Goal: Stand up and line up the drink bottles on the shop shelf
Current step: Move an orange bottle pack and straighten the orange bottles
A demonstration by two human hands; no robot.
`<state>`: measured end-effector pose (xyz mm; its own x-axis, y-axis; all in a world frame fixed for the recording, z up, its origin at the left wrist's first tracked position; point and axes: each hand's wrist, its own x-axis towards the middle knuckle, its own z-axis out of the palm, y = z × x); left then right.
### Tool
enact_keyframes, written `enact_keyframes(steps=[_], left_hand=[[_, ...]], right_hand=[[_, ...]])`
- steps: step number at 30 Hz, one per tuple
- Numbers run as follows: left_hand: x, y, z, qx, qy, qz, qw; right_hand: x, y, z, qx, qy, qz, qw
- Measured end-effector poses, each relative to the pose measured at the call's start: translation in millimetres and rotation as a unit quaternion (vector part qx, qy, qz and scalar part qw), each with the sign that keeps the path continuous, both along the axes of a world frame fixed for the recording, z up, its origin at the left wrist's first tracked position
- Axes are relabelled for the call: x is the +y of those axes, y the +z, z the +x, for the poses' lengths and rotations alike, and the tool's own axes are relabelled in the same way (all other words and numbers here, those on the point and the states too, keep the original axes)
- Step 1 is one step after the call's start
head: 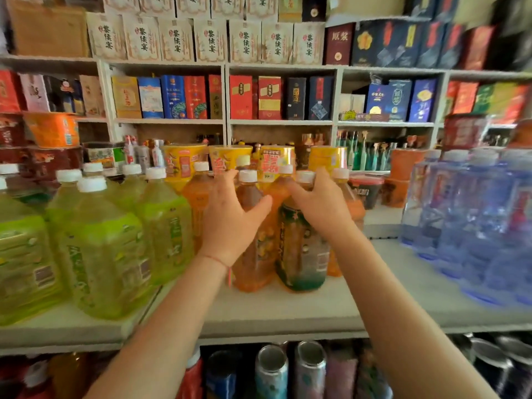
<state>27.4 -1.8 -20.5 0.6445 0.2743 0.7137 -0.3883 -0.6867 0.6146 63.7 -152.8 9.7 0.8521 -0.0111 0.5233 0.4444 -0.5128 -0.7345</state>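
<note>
The long pale shop shelf (288,309) carries three blocks of drinks: big green-tea bottles with white caps (109,254) on the left, tall clear blue-tinted water bottles (466,220) on the right, and between them a tight cluster of orange and brown tea bottles with white caps (201,197), all upright as far as the motion blur lets me judge.

Both hands are on the front pair of that middle cluster. The left hand (230,220) has its fingers spread and curved round the shoulder of the amber-brown tea bottle (253,254), thumb stretched toward the neighbour. The right hand (319,203) wraps the neck and shoulder of the dark-labelled tea bottle with a teal base (299,254); its fingertips are hidden behind the bottle, so how firmly it holds I cannot tell.

The risk I see: both grips sit high, near the caps, so a push sideways could tip a bottle rather than slide it. The two bottles touch each other and the orange ones behind, so a knock may topple the back row. Just behind stand yellow instant-noodle cups (184,165), which leave little room to shove anything backward.

A free stretch of shelf lies to the right before the water bottles. Boxed liquor (178,96) fills the upper shelves, and cans (272,370) sit below.
</note>
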Motion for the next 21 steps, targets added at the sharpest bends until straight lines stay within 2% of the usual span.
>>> enact_keyframes(steps=[2,7,11,15,18,21], left_hand=[[-1.7,-2.7,14.5,0.035,-0.019,-0.032,0.999],[-8.6,-7.9,13.7,0.017,-0.011,-0.054,0.998],[-13.6,-8.5,14.9,0.012,-0.021,-0.102,0.994],[-26.5,-12.8,19.3,0.023,-0.032,-0.135,0.990],[-52.8,-13.3,20.7,0.060,-0.109,-0.169,0.978],[-69.7,-17.5,26.7,0.122,-0.210,-0.194,0.950]], right_hand=[[-1.4,-5.5,3.3,0.004,0.031,0.001,1.000],[-18.0,-6.0,-2.8,0.001,0.103,0.054,0.993],[-40.9,-5.1,-19.7,-0.005,0.105,0.058,0.993],[-70.7,-0.2,-34.0,0.024,0.116,0.113,0.987],[-86.8,6.1,-43.7,0.034,0.126,0.125,0.983],[-97.7,14.7,-51.4,0.014,0.127,0.103,0.986]])
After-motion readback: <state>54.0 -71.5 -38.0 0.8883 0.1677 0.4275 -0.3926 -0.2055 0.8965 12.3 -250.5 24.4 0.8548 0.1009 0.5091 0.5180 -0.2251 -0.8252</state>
